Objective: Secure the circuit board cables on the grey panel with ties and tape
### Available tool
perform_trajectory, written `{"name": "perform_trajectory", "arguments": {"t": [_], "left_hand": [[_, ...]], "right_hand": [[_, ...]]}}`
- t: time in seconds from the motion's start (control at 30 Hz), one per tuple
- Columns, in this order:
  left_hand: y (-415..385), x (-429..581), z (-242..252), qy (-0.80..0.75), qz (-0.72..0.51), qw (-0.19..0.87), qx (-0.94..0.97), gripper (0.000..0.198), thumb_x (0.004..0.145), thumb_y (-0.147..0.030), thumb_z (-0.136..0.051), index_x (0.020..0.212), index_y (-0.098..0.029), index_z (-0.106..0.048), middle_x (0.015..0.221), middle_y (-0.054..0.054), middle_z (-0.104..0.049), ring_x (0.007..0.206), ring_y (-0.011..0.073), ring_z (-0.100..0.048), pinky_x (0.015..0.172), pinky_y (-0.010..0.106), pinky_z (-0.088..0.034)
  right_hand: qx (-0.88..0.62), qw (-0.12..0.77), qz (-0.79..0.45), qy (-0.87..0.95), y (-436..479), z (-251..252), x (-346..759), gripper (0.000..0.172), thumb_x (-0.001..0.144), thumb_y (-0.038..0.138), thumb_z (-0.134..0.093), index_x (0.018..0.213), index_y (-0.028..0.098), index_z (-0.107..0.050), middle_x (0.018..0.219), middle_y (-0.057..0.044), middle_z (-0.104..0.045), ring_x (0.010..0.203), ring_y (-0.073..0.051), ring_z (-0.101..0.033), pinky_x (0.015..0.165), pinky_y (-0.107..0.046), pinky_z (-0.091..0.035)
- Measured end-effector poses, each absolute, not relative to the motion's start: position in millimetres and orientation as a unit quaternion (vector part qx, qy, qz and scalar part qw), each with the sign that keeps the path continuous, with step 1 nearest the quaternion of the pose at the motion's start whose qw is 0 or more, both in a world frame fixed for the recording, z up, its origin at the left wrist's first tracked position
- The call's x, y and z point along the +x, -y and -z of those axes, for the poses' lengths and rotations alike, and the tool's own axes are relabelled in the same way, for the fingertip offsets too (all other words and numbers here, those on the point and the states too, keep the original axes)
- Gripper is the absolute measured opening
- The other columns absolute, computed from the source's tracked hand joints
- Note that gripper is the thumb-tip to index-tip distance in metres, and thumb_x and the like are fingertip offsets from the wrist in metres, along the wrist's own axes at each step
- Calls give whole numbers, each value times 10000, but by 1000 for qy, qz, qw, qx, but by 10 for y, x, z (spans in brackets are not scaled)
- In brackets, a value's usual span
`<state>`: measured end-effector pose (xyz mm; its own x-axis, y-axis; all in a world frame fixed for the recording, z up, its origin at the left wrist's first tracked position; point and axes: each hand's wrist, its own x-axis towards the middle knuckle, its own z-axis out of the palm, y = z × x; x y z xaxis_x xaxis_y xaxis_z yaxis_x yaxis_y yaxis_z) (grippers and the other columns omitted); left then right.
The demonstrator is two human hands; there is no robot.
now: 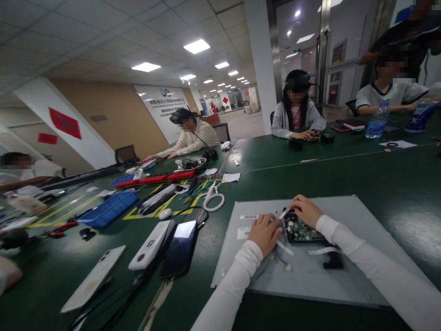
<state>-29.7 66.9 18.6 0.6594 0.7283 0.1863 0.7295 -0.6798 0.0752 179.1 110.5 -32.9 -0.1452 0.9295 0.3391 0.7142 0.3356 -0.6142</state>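
A grey metal panel point(344, 271) lies flat on the green table in front of me. A small green circuit board point(301, 232) sits on its upper middle. My left hand point(264, 233) rests on the panel just left of the board, fingers curled down against the surface. My right hand point(306, 209) is at the board's top edge, pinching a thin white strip point(284, 213) that juts left. White tape pieces point(319, 251) and a small black part point(332, 261) lie on the panel below the board. Thin wires point(280, 262) trail from the board.
Left of the panel lie phones point(179, 247), a white power bank point(151, 244), a white handset point(93, 278), scissors point(213, 198), blue trays point(108, 209) and cables. Other people sit around the table, far side and left. Water bottles point(378, 120) stand at the far right.
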Motion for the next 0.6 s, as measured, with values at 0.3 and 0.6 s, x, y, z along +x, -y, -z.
{"name": "perform_trajectory", "arguments": {"t": [0.3, 0.6], "left_hand": [[-665, -299, -193, 398, 103, 0, -912, 308, 865, -349, -327, 1140, -288, -449, 1116, 30, -430, 992, 204, -380, 798, 343, -364], [-661, -291, -195, 402, 103, -3, -910, 307, 861, -342, -342, 1143, -287, -450, 1113, 31, -431, 985, 201, -382, 803, 346, -362]], "right_hand": [[-555, 342, -159, 742, -1108, 338, 1784, 245, 690, 39, -438, 770, 162, -634, 874, -44, -494, 819, -133, -487, 791, -258, -383], [-556, 335, -162, 743, -1092, 310, 1786, 256, 685, 31, -438, 777, 161, -639, 894, -49, -505, 848, -137, -487, 811, -257, -379]]}}
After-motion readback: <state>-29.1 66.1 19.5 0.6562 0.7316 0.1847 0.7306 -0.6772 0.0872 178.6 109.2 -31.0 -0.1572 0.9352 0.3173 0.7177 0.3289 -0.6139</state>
